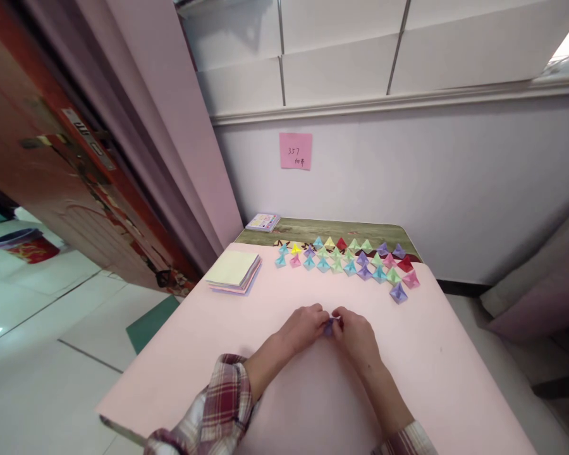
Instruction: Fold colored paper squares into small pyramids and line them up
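A small purple piece of folded paper (329, 327) is pinched between my two hands, low over the pink table cover. My left hand (306, 325) grips its left side with the fingers closed. On its right side, my right hand (356, 335) pinches it between thumb and fingers. Much of the paper is hidden behind my fingers. Beyond my hands stand rows of small folded paper shapes in several colours, the nearest being a purple folded shape (399, 292). To the left lies a stack of square paper sheets (234, 272), pale yellow on top.
The pink cover (208, 373) spreads over the table. At its back left corner lies a printed packet (263, 221). A wall with a pink note (295, 151) rises behind. A curtain (165, 139) and a worn door (76, 158) stand left.
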Tool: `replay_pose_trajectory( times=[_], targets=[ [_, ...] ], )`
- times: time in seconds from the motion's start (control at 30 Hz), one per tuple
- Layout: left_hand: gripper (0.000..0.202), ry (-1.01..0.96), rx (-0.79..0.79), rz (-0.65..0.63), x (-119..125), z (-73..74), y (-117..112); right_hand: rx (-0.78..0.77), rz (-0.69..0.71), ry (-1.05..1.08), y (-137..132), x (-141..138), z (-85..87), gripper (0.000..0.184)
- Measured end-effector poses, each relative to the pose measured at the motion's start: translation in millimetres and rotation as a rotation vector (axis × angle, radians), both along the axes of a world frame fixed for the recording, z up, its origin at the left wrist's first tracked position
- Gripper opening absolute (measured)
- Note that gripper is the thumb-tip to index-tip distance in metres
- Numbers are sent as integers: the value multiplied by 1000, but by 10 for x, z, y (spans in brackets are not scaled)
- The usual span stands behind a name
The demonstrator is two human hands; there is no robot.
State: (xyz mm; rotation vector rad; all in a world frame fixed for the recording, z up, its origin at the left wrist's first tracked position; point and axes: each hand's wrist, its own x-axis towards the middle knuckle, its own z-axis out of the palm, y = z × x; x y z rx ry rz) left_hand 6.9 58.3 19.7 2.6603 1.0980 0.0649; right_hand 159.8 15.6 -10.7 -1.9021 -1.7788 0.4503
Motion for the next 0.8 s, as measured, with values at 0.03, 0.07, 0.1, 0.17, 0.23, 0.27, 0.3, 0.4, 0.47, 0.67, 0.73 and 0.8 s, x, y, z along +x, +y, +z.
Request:
replay_pose_trajectory(
  times=[0.03,0.07,0.1,0.17,0.23,0.27,0.3,0.4,0.47,0.67,0.73,0.8],
  targets=[
    [13,25,22,-27,8,2,-11,-18,15,-43,-9,-5,6,15],
    [13,51,51,-50,15,5,-23,-33,29,-78,-17,-7,9,15],
    [13,76,84,-68,19,8,-35,-41,42,-104,-24,-8,12,15],
    [12,120,144,-97,23,21,-58,-41,64,-133,-34,-2,16,15],
    [10,148,184,-130,21,44,-78,-39,87,-149,-42,9,23,16],
    [10,158,198,-145,22,60,-88,-43,94,-153,-46,14,28,18],
    [10,169,206,-157,24,79,-97,-51,98,-151,-49,16,33,20],
    [10,202,205,-181,48,140,-119,-79,89,-116,-58,9,49,21],
    [10,218,190,-199,75,174,-127,-92,76,-93,-65,0,61,20],
    [9,214,205,-208,117,178,-124,-40,81,-79,-82,-1,93,19],
    [11,206,198,-190,108,144,-115,-31,88,-89,-78,-3,81,21],
    [15,187,176,-150,91,103,-99,-37,86,-107,-69,-12,49,24]
  ],
)
